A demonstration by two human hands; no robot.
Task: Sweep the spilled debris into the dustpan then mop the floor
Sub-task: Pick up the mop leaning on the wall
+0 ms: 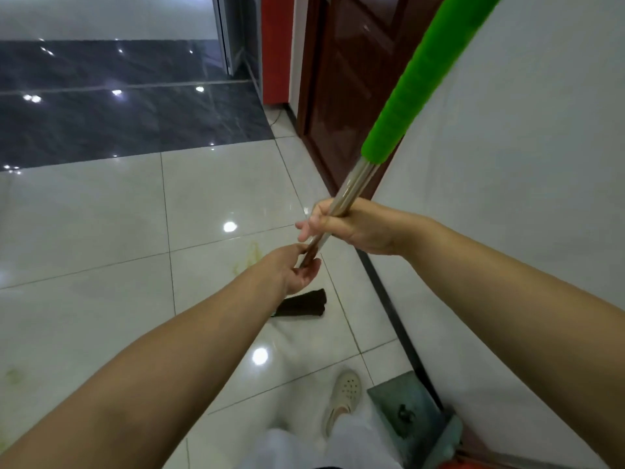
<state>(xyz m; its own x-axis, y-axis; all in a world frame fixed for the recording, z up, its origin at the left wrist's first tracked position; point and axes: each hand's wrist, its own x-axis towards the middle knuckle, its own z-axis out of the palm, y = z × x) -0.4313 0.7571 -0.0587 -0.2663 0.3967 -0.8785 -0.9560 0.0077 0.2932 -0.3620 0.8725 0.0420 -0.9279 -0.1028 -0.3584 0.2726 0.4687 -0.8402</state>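
Glossy white floor tiles [101,214] ran beneath both hands, meeting dark tiles [118,113] farther out; white wall [524,164] and brown door [355,79] lay right of them. Mop handle [355,184] ran diagonally, long axis from lower left between the hands up to upper right, green grip [422,72] on the upper end. Right hand [348,228] curled round the metal shaft just below the green grip. Left hand [297,269] sat lower on the shaft, fingers loosely curled about it. Dark mop head [301,308] lay on the floor just below the left hand. Yellowish stain [247,258] sat left of the left hand. Grey dustpan [406,411] rested by the wall, nearer the body, beside a shoe [345,397].
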